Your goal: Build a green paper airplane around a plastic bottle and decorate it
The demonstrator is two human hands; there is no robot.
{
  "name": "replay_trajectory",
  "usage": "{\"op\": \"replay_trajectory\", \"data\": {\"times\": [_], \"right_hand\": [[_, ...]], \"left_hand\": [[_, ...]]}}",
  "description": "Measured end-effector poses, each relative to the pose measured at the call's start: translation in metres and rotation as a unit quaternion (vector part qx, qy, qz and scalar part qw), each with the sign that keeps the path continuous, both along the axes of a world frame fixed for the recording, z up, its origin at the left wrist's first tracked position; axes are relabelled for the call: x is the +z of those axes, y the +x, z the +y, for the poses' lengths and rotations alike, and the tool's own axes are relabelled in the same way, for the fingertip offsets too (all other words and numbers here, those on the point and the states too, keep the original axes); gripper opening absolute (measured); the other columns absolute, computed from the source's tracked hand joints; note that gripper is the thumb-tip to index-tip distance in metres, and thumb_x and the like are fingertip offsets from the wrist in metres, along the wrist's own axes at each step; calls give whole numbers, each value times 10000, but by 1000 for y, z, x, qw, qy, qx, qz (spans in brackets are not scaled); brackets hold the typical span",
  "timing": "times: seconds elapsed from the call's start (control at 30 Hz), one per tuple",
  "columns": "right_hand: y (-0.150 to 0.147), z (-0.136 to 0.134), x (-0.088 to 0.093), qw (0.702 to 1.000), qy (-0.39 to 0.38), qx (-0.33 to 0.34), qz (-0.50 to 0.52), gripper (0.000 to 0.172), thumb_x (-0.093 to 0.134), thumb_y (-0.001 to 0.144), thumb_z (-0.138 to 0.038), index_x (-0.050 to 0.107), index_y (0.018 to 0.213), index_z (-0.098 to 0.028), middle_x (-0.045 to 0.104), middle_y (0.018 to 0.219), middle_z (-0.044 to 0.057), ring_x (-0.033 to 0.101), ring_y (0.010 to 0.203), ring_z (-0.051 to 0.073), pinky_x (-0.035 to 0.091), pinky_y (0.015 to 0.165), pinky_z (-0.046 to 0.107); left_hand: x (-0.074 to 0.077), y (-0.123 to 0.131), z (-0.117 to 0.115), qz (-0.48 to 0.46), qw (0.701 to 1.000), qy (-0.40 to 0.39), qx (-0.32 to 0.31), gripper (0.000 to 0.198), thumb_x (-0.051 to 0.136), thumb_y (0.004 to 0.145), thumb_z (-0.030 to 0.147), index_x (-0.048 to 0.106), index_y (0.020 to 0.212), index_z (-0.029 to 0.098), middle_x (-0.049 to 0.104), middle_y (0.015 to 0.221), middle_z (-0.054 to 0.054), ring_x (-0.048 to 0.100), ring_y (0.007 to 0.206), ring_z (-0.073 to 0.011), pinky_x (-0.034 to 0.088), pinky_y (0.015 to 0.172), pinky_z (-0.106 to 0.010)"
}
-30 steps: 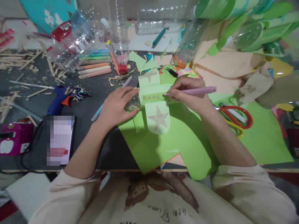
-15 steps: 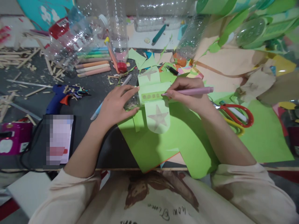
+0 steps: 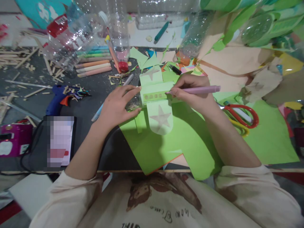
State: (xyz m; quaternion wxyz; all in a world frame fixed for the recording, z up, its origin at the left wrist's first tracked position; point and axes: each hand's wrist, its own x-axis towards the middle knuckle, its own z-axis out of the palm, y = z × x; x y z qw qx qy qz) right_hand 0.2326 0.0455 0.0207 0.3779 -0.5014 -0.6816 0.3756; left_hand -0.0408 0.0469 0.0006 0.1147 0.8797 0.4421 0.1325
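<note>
A light green paper-covered bottle model (image 3: 154, 88) lies on its side at the middle. Its lower flap (image 3: 161, 117) has a rounded end and a drawn star; a second star shows on the upper flap. Several round marks line a brighter green strip (image 3: 155, 96) across the body. My left hand (image 3: 118, 106) is around the clear left end of the bottle, thumb and fingers gripping it. Pinched in my right hand (image 3: 193, 91) is a pink-purple marker (image 3: 201, 90), its tip at the right end of the strip.
Green sheets (image 3: 190, 145) lie beneath and right of the model. Red-handled scissors (image 3: 244, 115) rest at the right. A blue glue gun (image 3: 55, 99), a phone (image 3: 61, 141) and wood sticks (image 3: 14, 58) are at the left. Clear bottles (image 3: 118, 38) and markers (image 3: 95, 66) sit behind.
The marker tip has shifted slightly right along the strip, and the marker leans a little differently. My left hand keeps its hold. The whole view has shifted slightly.
</note>
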Motion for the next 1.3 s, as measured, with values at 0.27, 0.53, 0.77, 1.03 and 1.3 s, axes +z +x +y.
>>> {"op": "replay_trajectory", "data": {"times": [0.27, 0.53, 0.77, 1.03, 1.3], "right_hand": [[1, 1, 0, 1000, -21, 13, 14, 216, 731, 770, -269, 612, 591, -257, 637, 628, 13, 582, 587, 189, 461, 524, 348], [-1, -1, 0, 1000, -22, 15, 10, 209, 700, 784, -286, 604, 601, -255, 632, 643, 28, 592, 618, 209, 464, 552, 373], [-3, -1, 3, 1000, -16, -4, 7, 207, 697, 757, -306, 585, 587, -271, 628, 621, 18, 552, 573, 202, 436, 518, 372], [9, 4, 1, 998, -28, -23, 57, 195, 720, 750, -257, 603, 595, -240, 584, 557, -22, 519, 476, 131, 406, 453, 285], [8, 3, 0, 998, -4, -7, 63, 187, 714, 738, -258, 599, 593, -233, 591, 564, -14, 492, 494, 129, 369, 458, 288]], "left_hand": [[-1, 0, 1, -3, 1000, -4, -6, 551, 554, 877, 450, 507, 1395, 267, 580, 1355, -101, 546, 1233, -316, 461, 1035, -468], [-1, 0, 0, -11, 1000, -3, -7, 551, 560, 877, 433, 505, 1396, 255, 575, 1354, -111, 547, 1232, -317, 454, 1039, -463], [0, 1, 1, -4, 1000, 0, -2, 547, 557, 871, 437, 518, 1384, 250, 584, 1357, -101, 546, 1234, -308, 450, 1045, -456], [0, 1, 0, 0, 1000, -3, 4, 550, 545, 874, 438, 510, 1391, 254, 591, 1341, -106, 554, 1222, -318, 468, 1006, -453], [0, 2, 0, 2, 1000, -1, 1, 537, 547, 876, 432, 507, 1385, 266, 585, 1345, -100, 547, 1229, -325, 461, 1025, -465]]}}
